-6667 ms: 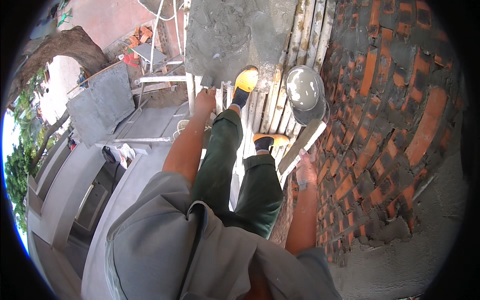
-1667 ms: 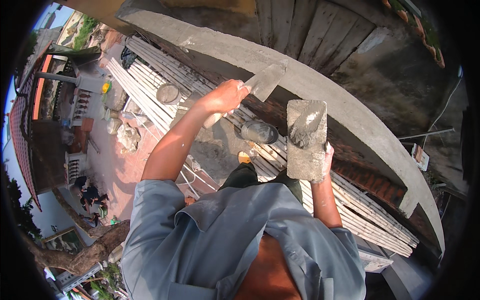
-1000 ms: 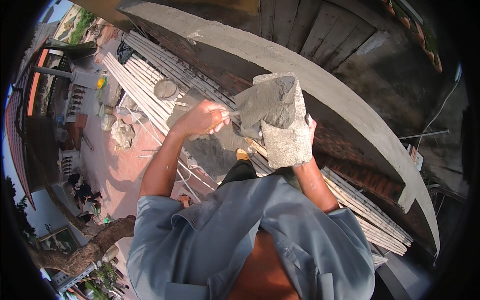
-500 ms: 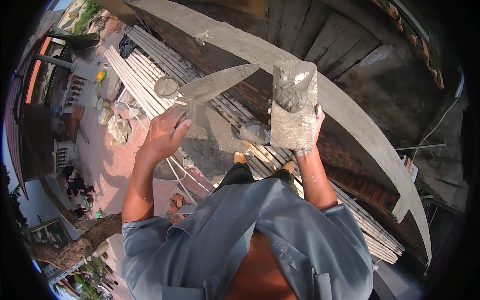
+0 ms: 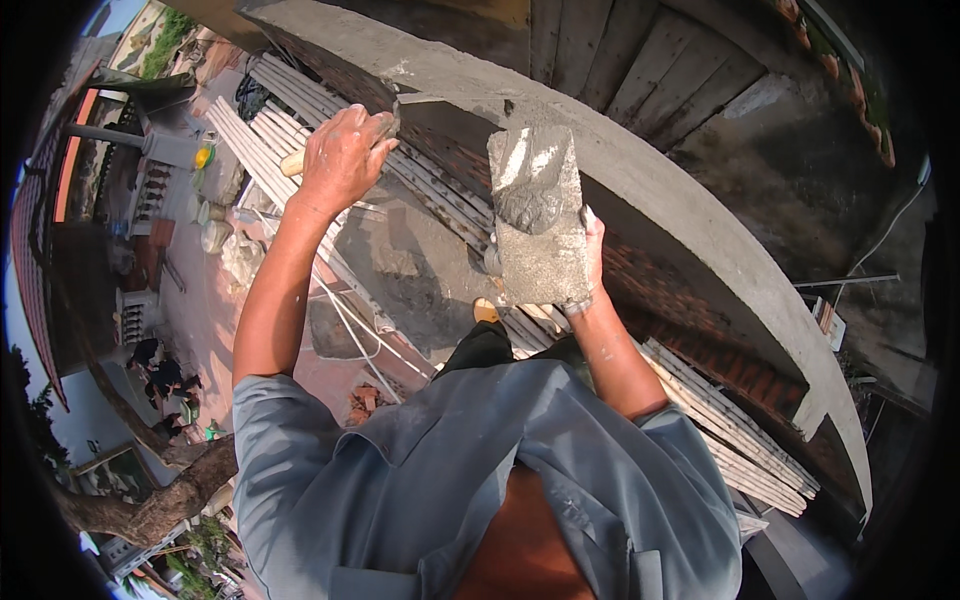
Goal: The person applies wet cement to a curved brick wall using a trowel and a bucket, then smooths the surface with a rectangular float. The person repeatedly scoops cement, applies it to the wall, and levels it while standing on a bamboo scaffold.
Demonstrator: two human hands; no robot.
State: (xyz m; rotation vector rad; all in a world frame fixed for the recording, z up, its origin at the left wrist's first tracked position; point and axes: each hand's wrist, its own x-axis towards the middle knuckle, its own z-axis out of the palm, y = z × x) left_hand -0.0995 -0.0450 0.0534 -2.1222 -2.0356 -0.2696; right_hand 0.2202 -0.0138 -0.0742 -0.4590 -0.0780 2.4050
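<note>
Clenching the trowel (image 5: 292, 163) by its handle, the left hand (image 5: 345, 155) holds the blade nearly edge-on at the ledge (image 5: 690, 215); whether they touch, I cannot tell. Working mortar (image 5: 535, 205) onto that ledge seems the step in hand, and the next move likely calls for a steady, level blade. Only 1 shoe (image 5: 486, 310) shows clearly, lower down. Rightward, the board (image 5: 545, 275) bears the mortar, grasped at its right edge by the right hand (image 5: 594, 255), most fingers hidden beneath

Grey board (image 5: 545, 272), wet mortar (image 5: 537, 207) on top
</note>
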